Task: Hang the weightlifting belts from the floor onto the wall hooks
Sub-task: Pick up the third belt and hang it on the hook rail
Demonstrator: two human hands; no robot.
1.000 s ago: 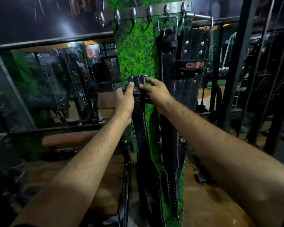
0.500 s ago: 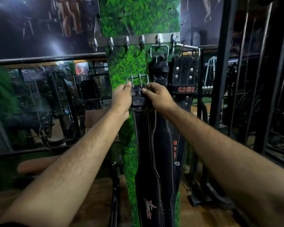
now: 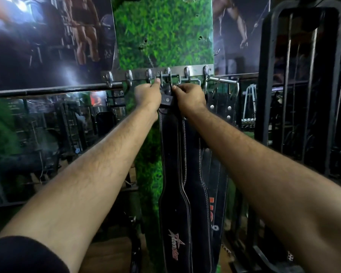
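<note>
Both hands (image 3: pixel 170 95) lifted belt (image 3: pixel 173 174) buckle (image 3: pixel 168 77) up to hook rail (image 3: pixel 165 72), pinching it closed; stiff, heavy leather, grip buckle end.

both arms outstretched, left hand (image 3: pixel 148 94) and right hand (image 3: pixel 189 96) clenched

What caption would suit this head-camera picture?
Both hands, left hand and right hand, lift a black belt's buckle to the hook rail.

Your metal hook rail (image 3: pixel 195 69) spans the green grass-print panel (image 3: pixel 163 36). Two black belts (image 3: pixel 219 174) hang from its right-hand hooks; left hooks (image 3: pixel 128 77) bare.
</note>
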